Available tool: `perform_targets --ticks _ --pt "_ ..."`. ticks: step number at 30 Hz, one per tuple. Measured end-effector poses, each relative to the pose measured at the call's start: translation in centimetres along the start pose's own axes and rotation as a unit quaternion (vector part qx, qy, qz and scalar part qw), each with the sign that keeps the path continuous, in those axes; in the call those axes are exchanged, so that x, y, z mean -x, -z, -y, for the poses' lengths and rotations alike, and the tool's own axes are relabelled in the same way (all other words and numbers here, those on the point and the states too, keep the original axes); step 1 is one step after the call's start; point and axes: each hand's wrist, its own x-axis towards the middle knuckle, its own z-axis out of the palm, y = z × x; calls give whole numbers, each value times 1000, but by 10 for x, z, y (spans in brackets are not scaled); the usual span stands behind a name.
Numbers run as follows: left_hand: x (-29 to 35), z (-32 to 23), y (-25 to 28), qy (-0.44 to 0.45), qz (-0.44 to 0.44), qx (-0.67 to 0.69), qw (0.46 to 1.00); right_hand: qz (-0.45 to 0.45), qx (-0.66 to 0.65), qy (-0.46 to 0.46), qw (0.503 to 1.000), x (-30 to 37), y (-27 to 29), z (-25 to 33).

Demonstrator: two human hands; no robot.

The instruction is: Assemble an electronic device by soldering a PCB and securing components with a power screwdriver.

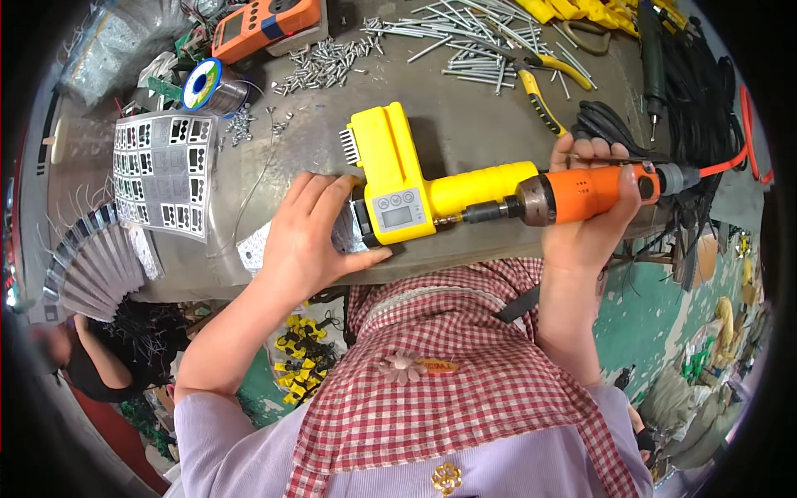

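A yellow handheld device (388, 162) lies on the workbench (315, 124), with a small screen, round buttons, a yellow handle to the right and a row of metal pins at its upper left. My left hand (300, 231) is closed around its dark left end, thumb along the lower edge. In my right hand (591, 220) is an orange pneumatic screwdriver (581, 196), fingers wrapped over its body. Its bit points left and meets the device near the screen panel's right edge; the exact contact is too small to tell.
Loose screws (328, 65) and long bolts (481, 37) cover the bench's far side, near yellow-black pliers (544, 104). A solder spool (213, 89) and a sticker sheet (163, 174) sit left. A red hose (730, 159) runs off right. Another person's arm (104, 357) shows lower left.
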Motion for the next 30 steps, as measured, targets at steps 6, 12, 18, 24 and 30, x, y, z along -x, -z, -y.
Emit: perform_targets --ticks 6,12,18,24,30 --pt "12 0 6 25 7 -12 1000 36 41 -86 995 -21 1 37" --pt "31 -1 34 96 33 -25 995 25 579 -36 814 -158 -13 216" --pt "-21 -64 25 -5 -55 -24 998 -87 881 401 236 -280 51 292" --pt "-90 -110 -35 -109 14 -5 994 70 822 518 225 -196 42 209" --pt "-109 -117 -27 -61 159 -74 983 331 852 230 335 -82 50 166"
